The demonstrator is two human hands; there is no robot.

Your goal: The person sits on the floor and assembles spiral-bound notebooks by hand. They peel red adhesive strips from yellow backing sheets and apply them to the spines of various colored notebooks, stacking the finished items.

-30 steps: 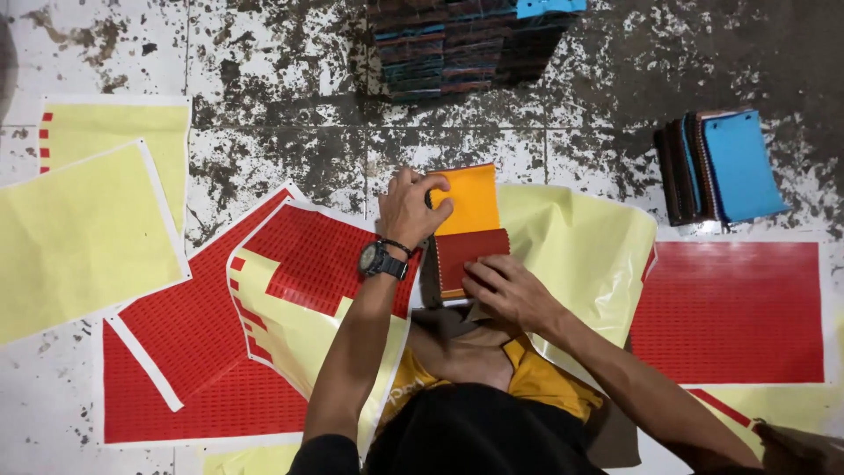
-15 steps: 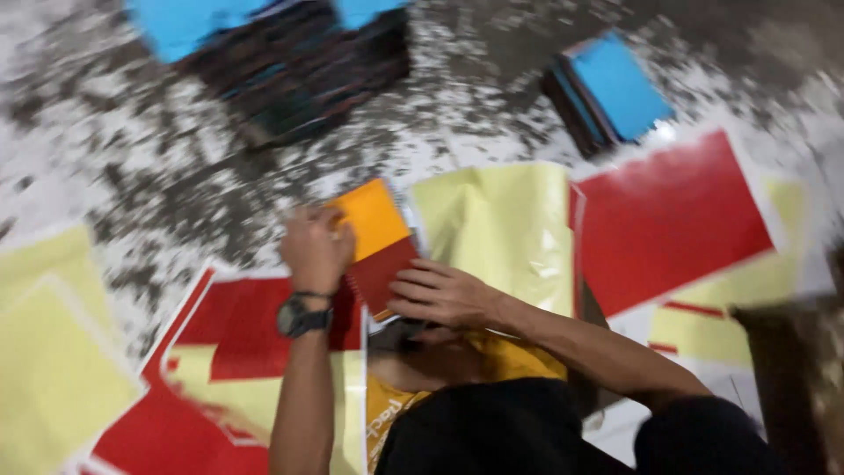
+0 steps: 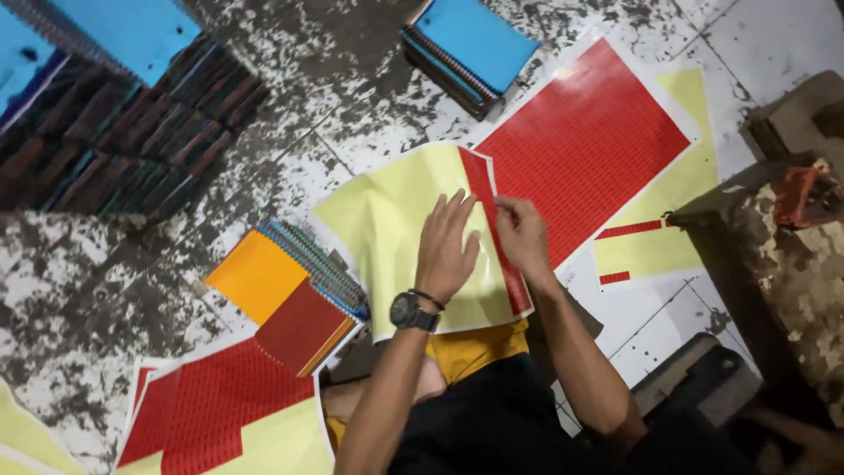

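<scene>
Both hands have left the small red-and-orange spiral notebooks (image 3: 294, 303), now lying left of them, for the pale yellow sticker backing sheet (image 3: 396, 220). The left hand (image 3: 447, 246) lies flat on it, fingers spread. The right hand (image 3: 520, 230) pinches its narrow red sticker strip (image 3: 501, 246), which runs lengthwise toward the person.

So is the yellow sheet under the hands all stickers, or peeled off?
Mostly peeled: the yellow sheet is bare backing, with only a red strip left along its right edge, where the right hand pinches. The left hand lies flat on it.
</scene>
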